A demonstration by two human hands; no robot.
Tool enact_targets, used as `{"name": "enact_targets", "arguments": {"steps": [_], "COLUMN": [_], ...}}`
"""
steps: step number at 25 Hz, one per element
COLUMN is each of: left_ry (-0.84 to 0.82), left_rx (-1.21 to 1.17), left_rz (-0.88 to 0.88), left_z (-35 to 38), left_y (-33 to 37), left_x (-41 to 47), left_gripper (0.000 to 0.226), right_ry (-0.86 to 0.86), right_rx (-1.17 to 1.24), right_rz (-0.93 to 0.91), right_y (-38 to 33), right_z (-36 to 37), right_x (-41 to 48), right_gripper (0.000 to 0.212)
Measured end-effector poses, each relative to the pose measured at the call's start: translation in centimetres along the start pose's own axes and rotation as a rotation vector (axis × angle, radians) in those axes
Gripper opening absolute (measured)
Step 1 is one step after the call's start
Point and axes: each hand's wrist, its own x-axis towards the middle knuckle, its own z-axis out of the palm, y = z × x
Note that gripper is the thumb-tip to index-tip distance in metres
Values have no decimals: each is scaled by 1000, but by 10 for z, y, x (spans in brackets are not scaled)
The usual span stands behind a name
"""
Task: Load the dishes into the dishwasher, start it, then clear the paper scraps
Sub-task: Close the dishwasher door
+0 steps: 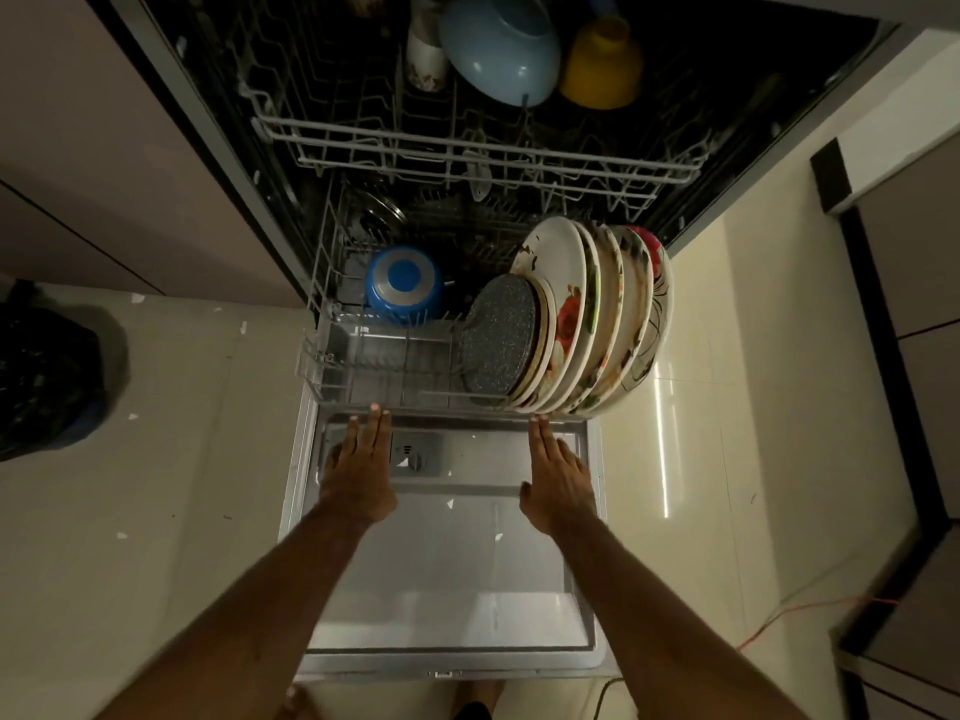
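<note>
At the far left a crumpled black bin bag (pixel 47 376) sits on the glossy cream floor tiles (pixel 171 459), with small white paper scraps (pixel 122 535) scattered on the tiles near it and two more lying on the dishwasher door (pixel 452 574), a flat grey panel folded down between the person's forearms. The left hand (pixel 361 459) reaches out flat, fingers straight and close together, gripping nothing, its fingertips touching the front rail of the lower rack (pixel 405 402), a grey wire basket pulled partway out over the door. In that rack, beyond the left hand, a round blue pot (pixel 404 285) lies bottom up; to its right a dark speckled plate (pixel 498 335) stands on edge, pressed against a row of glossy white plates with red flower prints (pixel 597 314), all leaning the same way. The right hand (pixel 558 475) is likewise flat with straight, closed fingers, holding nothing, its tips at the rack's front rail just below the plates. Further back, the upper rack (pixel 467 153) of pale wire carries a white floral mug (pixel 426 54), a smooth light-blue bowl (pixel 498 49) tipped on its side and a yellow bowl (pixel 602 65) upside down. A thin orange cable (pixel 810 605) trails over the tiles at the right
</note>
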Motion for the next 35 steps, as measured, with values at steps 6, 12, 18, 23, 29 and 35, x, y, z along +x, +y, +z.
{"name": "enact_targets", "arguments": {"steps": [6, 12, 18, 23, 29, 35], "left_ry": [31, 86, 123, 140, 137, 107], "left_rx": [17, 44, 70, 124, 225, 284], "left_rz": [-9, -28, -27, -44, -18, -19], "left_z": [-31, -49, -80, -95, -117, -123], "left_y": [7, 13, 17, 23, 16, 17], "left_x": [59, 91, 133, 160, 179, 178], "left_gripper": [133, 124, 125, 123, 118, 113], "right_ry": [64, 104, 189, 236, 268, 259], "right_rx": [-29, -5, 48, 8, -19, -78], "right_rz": [-32, -10, -17, -38, -45, -92], "right_y": [0, -7, -15, -14, -13, 1], "right_z": [-27, -35, -58, -66, -75, -69], "right_x": [61, 92, 136, 168, 193, 201], "right_gripper": [108, 112, 106, 106, 102, 111]}}
